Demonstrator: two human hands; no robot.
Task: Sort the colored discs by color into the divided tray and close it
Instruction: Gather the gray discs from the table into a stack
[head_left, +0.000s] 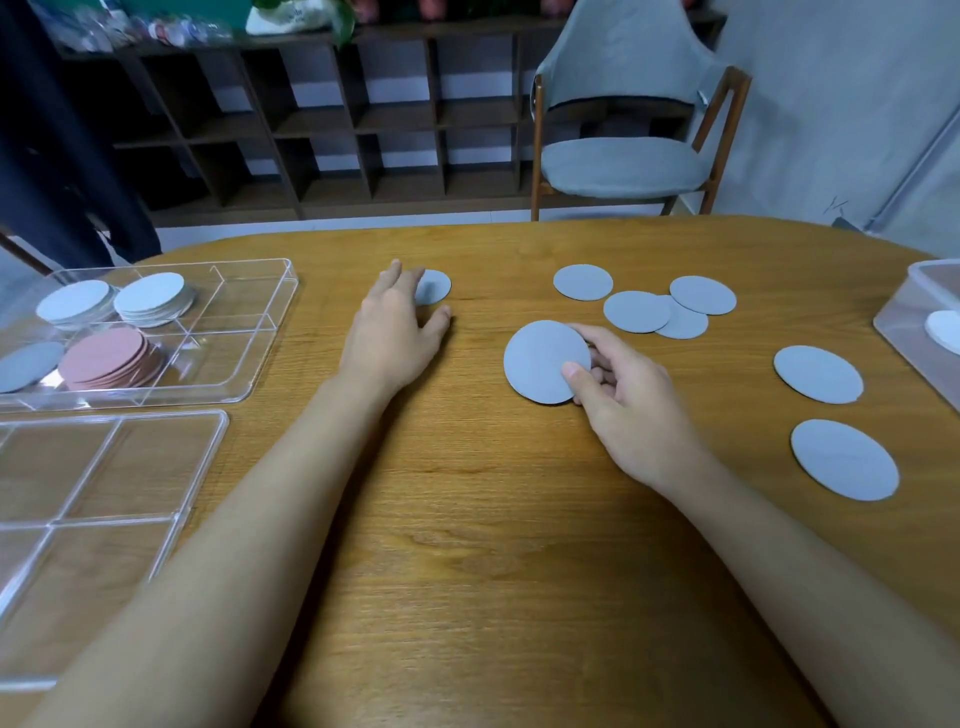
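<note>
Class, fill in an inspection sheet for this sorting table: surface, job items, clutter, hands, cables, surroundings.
Surface: wooden table, bare in the near middle.
Job's things: divided tray at left holds pale stacks and a pink stack; clear lid lies off, nearer; grey discs loose at right, three overlapping.
Clutter: clear box at the right edge.
Grippers: left hand reaches a loose disc; right hand holds a grey disc.
Cables: nothing seen.
Surroundings: grey chair, dark shelving.

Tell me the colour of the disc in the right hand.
Grey-blue disc, pinched by the right hand; head view.
</note>
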